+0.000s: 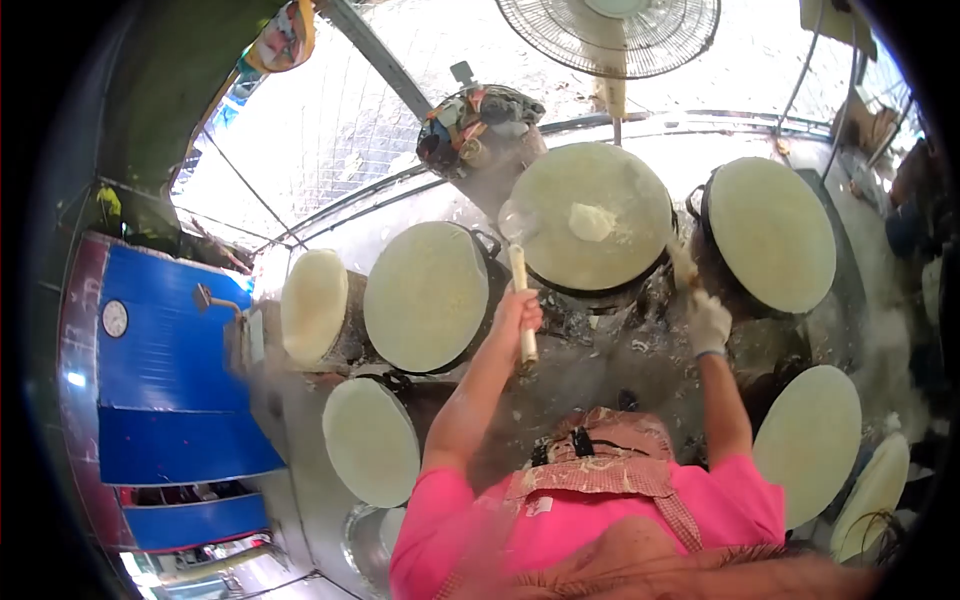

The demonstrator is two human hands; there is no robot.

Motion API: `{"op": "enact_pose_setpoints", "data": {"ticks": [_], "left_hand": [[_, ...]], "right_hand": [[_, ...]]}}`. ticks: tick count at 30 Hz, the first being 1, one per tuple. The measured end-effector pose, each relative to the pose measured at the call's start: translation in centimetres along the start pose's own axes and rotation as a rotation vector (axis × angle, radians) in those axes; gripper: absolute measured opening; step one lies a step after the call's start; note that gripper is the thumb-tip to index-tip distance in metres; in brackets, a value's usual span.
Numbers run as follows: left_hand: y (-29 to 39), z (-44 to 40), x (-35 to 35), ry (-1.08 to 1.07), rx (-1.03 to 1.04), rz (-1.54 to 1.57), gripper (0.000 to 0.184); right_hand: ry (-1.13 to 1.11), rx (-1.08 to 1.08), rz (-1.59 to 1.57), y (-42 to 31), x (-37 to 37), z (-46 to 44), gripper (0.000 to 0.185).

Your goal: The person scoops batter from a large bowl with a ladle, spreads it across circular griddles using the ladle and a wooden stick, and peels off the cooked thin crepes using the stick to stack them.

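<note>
My left hand [518, 313] is closed around a pale wooden handle [518, 262]. The round, translucent head [516, 218] at its far end looks like a ladle's bowl, beside the left rim of the centre pan. A whitish glove covers my right hand [708, 322], closed on a tan, stick-like tool [684, 268] by that pan's right rim; its tip is blurred, so I cannot tell its kind. Pale batter covers the wide centre pan [600, 265], with a whiter mound [593, 222] near the middle.
Several round surfaces, coated pale green, surround me, among them a left pan [428, 298], a right pan [768, 235] and a lower right one [810, 445]. A fan [610, 35] stands beyond. A cluttered container [485, 130] sits behind the stoves. Steam or smoke hazes the view.
</note>
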State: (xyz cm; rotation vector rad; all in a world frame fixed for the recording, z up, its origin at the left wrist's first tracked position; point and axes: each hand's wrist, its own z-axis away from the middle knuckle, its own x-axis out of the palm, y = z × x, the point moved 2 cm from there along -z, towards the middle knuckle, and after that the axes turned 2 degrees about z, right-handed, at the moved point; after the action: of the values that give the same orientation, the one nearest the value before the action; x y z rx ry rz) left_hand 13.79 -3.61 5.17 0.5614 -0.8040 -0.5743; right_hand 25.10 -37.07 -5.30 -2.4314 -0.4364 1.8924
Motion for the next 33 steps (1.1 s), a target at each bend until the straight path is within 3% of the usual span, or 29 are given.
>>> {"op": "enact_pose_setpoints", "data": {"ticks": [2,3,4,6,8,10,13,16,17,19,21,24,28,31,33], "left_hand": [[-2.3,-3.8,0.5,0.062,-0.050,-0.084,0.032],[-4.0,-5.9,0.5,0.039,-0.030,-0.084,0.033],[-5.2,-7.3,1.4,0.090,-0.099,-0.078,0.027],[-5.8,-6.2,3.1,0.048,-0.344,0.276,0.020],[-4.6,-0.3,0.2,-0.187,-0.077,0.084,0.012],[-2.3,8.3,-1.4,-0.215,0.058,-0.071,0.015],[-4.9,10.6,-5.1,-0.044,-0.218,0.058,0.026],[-6.0,9.9,-7.6,-0.201,-0.615,0.659,0.025],[-6.2,11.0,-7.8,-0.248,-0.593,0.705,0.025],[-6.7,13.3,-7.8,-0.355,-0.530,0.783,0.025],[-8.1,15.1,-8.3,-0.329,-0.489,0.828,0.027],[-11.8,16.7,-10.1,-0.253,-0.468,0.944,0.025],[-15.5,19.4,-12.1,-0.121,-0.427,1.031,0.015],[-18.1,20.3,-13.5,-0.060,-0.435,1.046,0.026],[-19.2,20.7,-14.1,-0.121,-0.433,1.025,0.040]], "right_hand": [[-0.131,-0.098,0.011,-2.7,-0.3,3.0,0.017],[-0.218,-0.095,0.009,-4.5,0.2,4.3,0.018],[-0.145,-0.112,-0.169,-6.2,-0.2,5.4,0.018],[-0.115,-0.086,-0.228,-7.8,-1.5,5.9,0.017],[-0.127,-0.103,-0.238,-8.0,-3.1,6.6,0.018],[-0.007,-0.218,-0.177,-7.1,-5.6,7.6,0.020],[-0.046,-0.311,0.117,-6.3,-5.1,9.5,0.029],[0.175,-0.230,-0.074,-6.2,-5.0,8.9,0.034],[0.309,-0.278,-0.162,-6.3,-5.3,8.0,0.039],[0.138,-0.210,-0.165,-6.4,-4.2,5.4,0.037],[-0.012,-0.191,-0.125,-7.2,-3.3,2.4,0.034],[-0.130,-0.355,0.000,-8.0,-0.1,0.2,0.029],[-0.209,-0.487,-0.072,-8.9,-0.2,1.0,0.030],[-0.302,-0.552,-0.210,-8.7,-0.7,0.8,0.029],[-0.708,-0.309,-0.764,-7.3,-0.3,0.1,0.031]]}}
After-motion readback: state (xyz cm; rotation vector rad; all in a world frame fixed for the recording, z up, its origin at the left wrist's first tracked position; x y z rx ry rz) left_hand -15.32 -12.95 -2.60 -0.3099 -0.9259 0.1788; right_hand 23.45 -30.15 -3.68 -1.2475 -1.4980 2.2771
